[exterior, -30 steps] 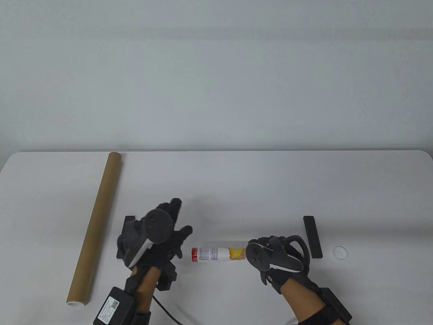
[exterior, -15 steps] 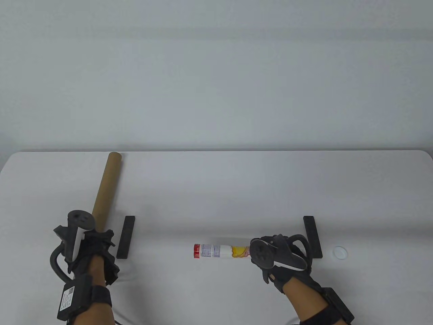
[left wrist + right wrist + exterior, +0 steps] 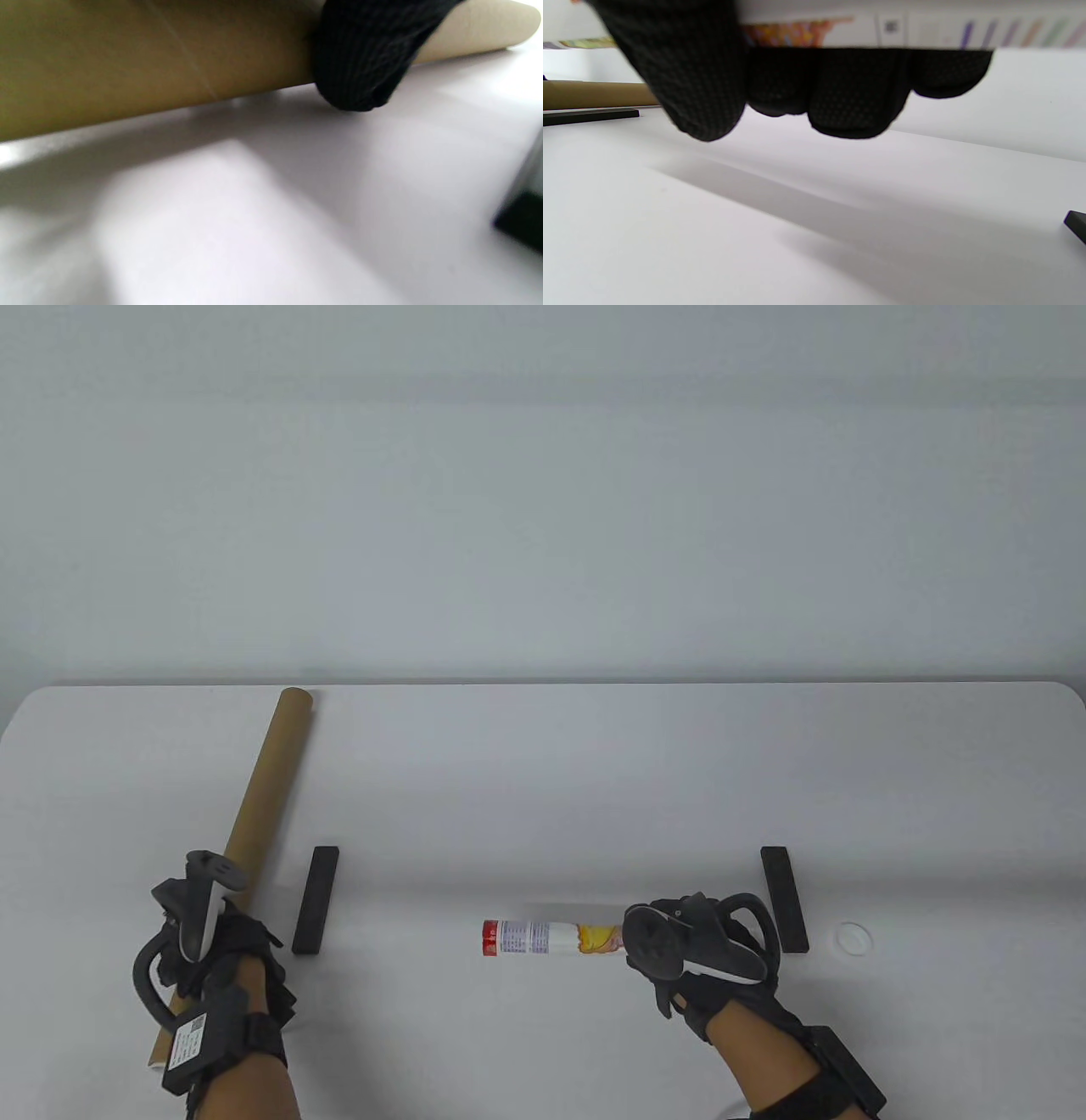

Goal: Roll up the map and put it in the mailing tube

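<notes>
Two long axes have to line up for you: the map, rolled, lies left-right at lower centre of the frame, your right hand clenched round its right end, holding it off the surface. Your left hand grasps the tube, which runs up the frame's left side, its near end by that wrist and well apart from the map's free end.

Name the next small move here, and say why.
Probably lift the tube and swing its open near end toward the rolled map. The left hand already grips the tube near that end, and the right hand holds the map off the table, so the two need lining up.
</notes>
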{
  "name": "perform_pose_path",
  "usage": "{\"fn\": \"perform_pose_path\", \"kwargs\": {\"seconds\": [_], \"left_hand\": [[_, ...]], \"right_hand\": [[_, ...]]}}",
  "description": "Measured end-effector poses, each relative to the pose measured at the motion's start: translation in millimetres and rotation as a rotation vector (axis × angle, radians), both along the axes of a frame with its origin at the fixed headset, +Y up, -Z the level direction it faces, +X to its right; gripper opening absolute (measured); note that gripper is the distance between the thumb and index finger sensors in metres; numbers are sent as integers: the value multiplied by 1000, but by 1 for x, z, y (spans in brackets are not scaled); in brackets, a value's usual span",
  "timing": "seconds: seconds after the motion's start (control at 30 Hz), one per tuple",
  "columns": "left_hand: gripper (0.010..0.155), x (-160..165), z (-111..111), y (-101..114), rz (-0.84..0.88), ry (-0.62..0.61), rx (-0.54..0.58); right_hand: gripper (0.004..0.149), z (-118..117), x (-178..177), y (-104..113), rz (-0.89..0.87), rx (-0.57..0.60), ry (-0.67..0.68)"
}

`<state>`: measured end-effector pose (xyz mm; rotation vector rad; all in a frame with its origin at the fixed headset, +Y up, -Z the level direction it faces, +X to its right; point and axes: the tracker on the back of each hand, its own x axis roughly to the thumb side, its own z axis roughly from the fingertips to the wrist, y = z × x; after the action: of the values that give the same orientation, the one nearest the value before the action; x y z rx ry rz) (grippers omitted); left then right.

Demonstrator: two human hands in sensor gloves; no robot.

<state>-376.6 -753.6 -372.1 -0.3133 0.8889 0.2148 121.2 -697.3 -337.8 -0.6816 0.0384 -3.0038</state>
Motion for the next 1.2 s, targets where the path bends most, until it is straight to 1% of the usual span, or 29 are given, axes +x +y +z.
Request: {"fn": "perform_pose_path", "kwargs": {"seconds": [0.07, 0.13, 0.2, 0.23, 0.27, 0.33, 0.4, 0.47, 0.53, 0.63, 0.7, 0.8, 0.87, 0.93, 0.97, 1.03, 1.13, 1.2], "left_hand": [[84, -1, 1, 8, -3, -4, -1], [87, 0, 3, 19, -9, -20, 34], [91, 4, 4, 34, -6, -50, 117], [93, 9, 4, 43, 7, -86, 153], [95, 12, 4, 49, 12, -105, 175], [96, 27, 5, 65, 28, -195, 268], [93, 44, 9, 78, -10, -264, 350], [84, 60, 14, 88, -50, -329, 436], [78, 77, 19, 94, -53, -401, 518], [76, 98, 26, 99, -26, -484, 566], [77, 110, 30, 99, 10, -522, 572], [79, 122, 34, 95, 0, -576, 580], [80, 126, 36, 92, -13, -594, 565], [85, 128, 38, 90, -13, -615, 587], [83, 128, 39, 90, -7, -628, 577], [75, 128, 41, 90, -34, -640, 596], [74, 128, 43, 90, -52, -658, 597], [74, 128, 44, 90, -48, -676, 604]], "right_hand": [[53, 0, 2, 2, -16, 3, -5], [53, -1, 4, 3, -38, 1, -11], [53, -2, 6, 5, -62, 1, -16], [53, -3, 8, 7, -77, 0, -21], [53, -3, 9, 8, -88, 0, -23], [53, -4, 12, 13, -126, 6, -29], [53, -4, 15, 18, -161, 15, -35], [53, -4, 20, 24, -203, 19, -41], [53, -5, 27, 31, -260, 23, -55], [52, -6, 39, 42, -327, 28, -77], [52, -6, 49, 49, -375, 38, -96], [52, -7, 70, 61, -439, 30, -138], [52, -7, 87, 68, -473, 44, -170], [52, -7, 106, 75, -499, 53, -210], [52, -8, 116, 78, -517, 56, -235], [52, -9, 137, 81, -561, 56, -290], [52, -12, 165, 81, -592, 47, -374], [52, -13, 179, 77, -571, 42, -426]]}}
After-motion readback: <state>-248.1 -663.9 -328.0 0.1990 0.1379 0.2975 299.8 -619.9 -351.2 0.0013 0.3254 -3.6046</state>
